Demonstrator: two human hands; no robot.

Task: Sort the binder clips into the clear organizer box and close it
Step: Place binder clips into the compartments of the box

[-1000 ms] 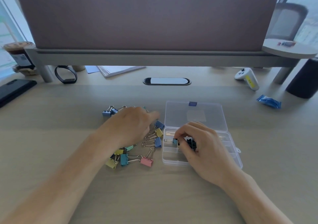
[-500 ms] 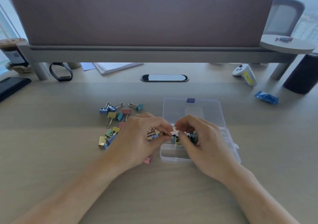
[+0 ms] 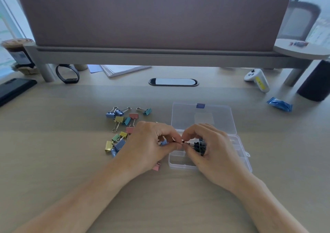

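The clear organizer box point(image 3: 180, 163) lies open on the desk, its lid point(image 3: 203, 118) laid flat behind it. Several coloured binder clips point(image 3: 119, 120) are scattered to its left. My left hand point(image 3: 151, 145) pinches a blue binder clip point(image 3: 164, 142) at the box's left edge. My right hand point(image 3: 210, 148) is over the box and pinches the wire handle of a black binder clip point(image 3: 199, 146). The fingertips of both hands meet between the two clips. A pink clip point(image 3: 156, 167) peeks out under my left hand.
A desk partition stands behind. Beneath it lie a wristband point(image 3: 67, 73), papers point(image 3: 123, 70), a cable grommet point(image 3: 173, 82), a white controller point(image 3: 257, 79) and a blue packet point(image 3: 279, 104). A black phone point(image 3: 14, 89) lies far left, a dark cylinder point(image 3: 316, 82) far right.
My left hand left the clip pile and came right to the box edge with a blue clip. My right hand lifted slightly and its fingertips now meet the left hand's.
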